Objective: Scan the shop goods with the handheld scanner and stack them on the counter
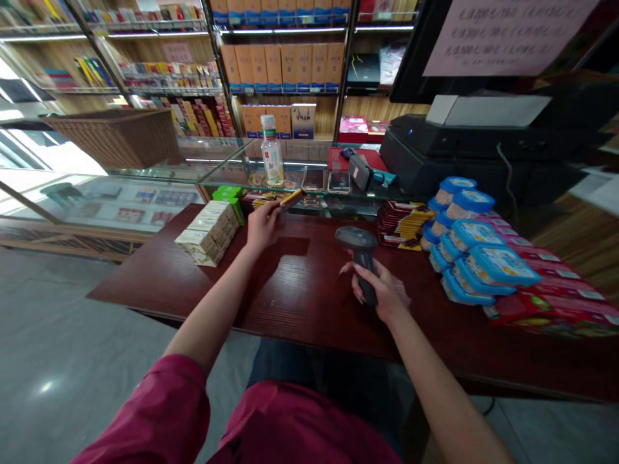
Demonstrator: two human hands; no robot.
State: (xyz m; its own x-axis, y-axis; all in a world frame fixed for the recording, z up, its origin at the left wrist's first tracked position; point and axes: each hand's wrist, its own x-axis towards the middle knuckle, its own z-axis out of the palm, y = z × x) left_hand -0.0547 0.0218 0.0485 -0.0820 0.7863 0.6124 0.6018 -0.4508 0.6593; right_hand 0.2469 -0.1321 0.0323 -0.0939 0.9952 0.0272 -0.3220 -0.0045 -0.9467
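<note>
My left hand (262, 225) is closed on a thin yellow and dark-red packet (292, 197), held by one end above the back edge of the counter. More packets of similar colours (256, 199) lie just behind that hand. In my right hand (382, 289) is a dark grey barcode scanner (356, 240), its handle gripped and its head pointing left over the counter. To the scanner's right sits a stack of dark-red and yellow packets (402, 224). Small cream boxes (209, 231) stand in rows left of my left hand, with green packs (229, 195) behind them.
Blue-lidded tubs (483, 251) and pink-red packs (556, 303) are piled on the right. A bottle (271, 154) stands on the glass case beyond the wooden counter (294, 290). A wicker basket (120, 138) is at far left; a black monitor and printer (435, 151) are at back right.
</note>
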